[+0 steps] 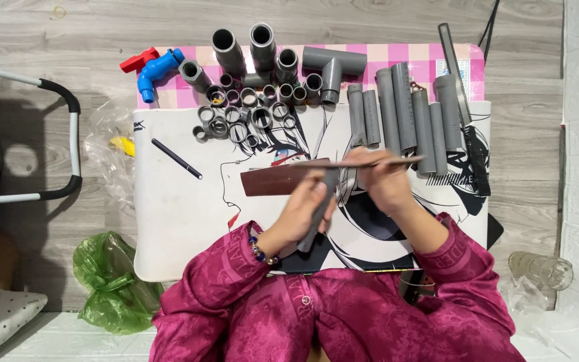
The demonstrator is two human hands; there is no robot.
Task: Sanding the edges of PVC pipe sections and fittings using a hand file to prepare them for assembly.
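Magenta sleeves framed your two hands over the white table [169, 221]. Your left hand [301, 213] was curled around a grey pipe piece [317, 218], held slanting towards you. Your right hand [384, 181] was pinched on a thin brown blade-like strip [370, 161] laid across the pipe's far end, above a flat brown piece [276, 181]. Judged risk: the round pipe could roll in your grip and send the strip skidding towards your left fingers just beside it.
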